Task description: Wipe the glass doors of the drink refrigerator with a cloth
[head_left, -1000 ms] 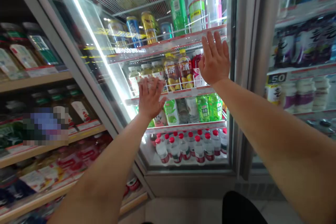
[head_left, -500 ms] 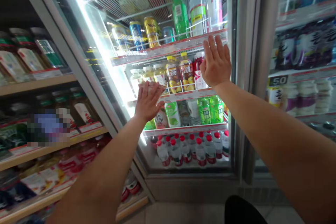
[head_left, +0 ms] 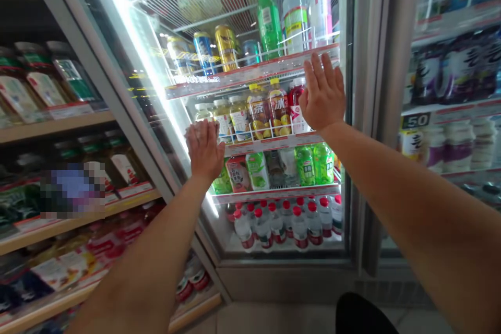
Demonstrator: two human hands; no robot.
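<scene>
A lit glass-door drinks fridge (head_left: 352,167) stands before me. My right hand (head_left: 323,95) lies flat against or just before the glass at the right, fingers stretched, over the red-labelled bottle (head_left: 298,107). My left hand (head_left: 206,150) is spread flat at the left side of the glass, near the bright light strip. A pale patch shows along its fingertips; I cannot tell whether it is a thin cloth or a reflection. Behind the glass are brown tea bottles (head_left: 278,111), a green bottle (head_left: 270,18), a gold can (head_left: 226,48) and green bottles (head_left: 304,164).
Wooden shelves (head_left: 136,199) with bottles run along the left. Several red-capped water bottles (head_left: 300,229) stand on the fridge floor. Another glass-fronted cooler (head_left: 462,68) is at the right. Below lies a tiled floor (head_left: 274,318), with a dark rounded shape (head_left: 358,315) at the bottom.
My left hand has slid a short way left across the glass, uncovering the bottles behind it. My right hand has stayed almost in place.
</scene>
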